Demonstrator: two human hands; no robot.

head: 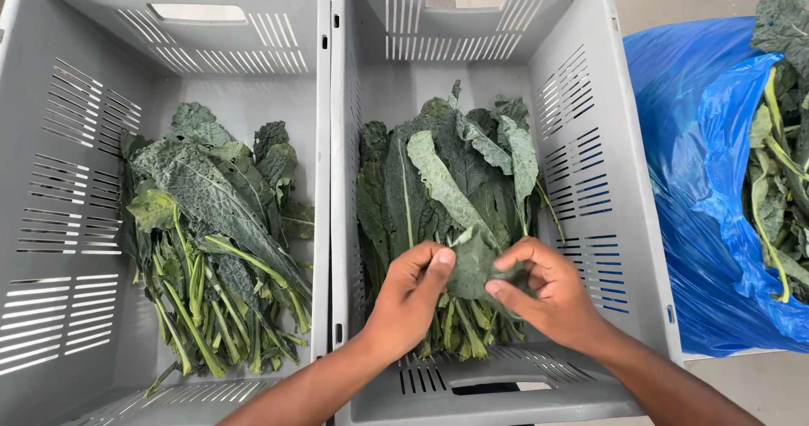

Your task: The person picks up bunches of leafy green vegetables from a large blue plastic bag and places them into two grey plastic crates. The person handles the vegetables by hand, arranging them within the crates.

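Head view looks straight down on 2 grey plastic crates set side by side, their slotted walls touching along the middle. Left crate (50,139) holds a loose heap of dark kale leaves (211,224), laid with the pale green stems pointing toward the person, probably so the cut ends line up. Right crate (590,139) holds a second bunch of leaves (430,182) stacked the same way, tips toward the far wall and stems at the near wall, just above the handle slot.

To the right of the crates, apart from them, sits a blue plastic bag (699,182) opened wide, with more loose greens (779,165) spilling inside it.

Both forearms come in from the bottom edge and meet over the near end of the right crate. Left hand (409,295) is bent at the wrist, its thumb and fingers pinched together on the edge of a single folded leaf (474,262). Right hand (548,287) faces it, thumb and forefinger closed on the other side of that same leaf, the remaining fingers curled under. The leaf is held between the 2 hands just above the stems of the bunch, touching the leaves beneath it; held from both sides like this, it looks spread for a close look.
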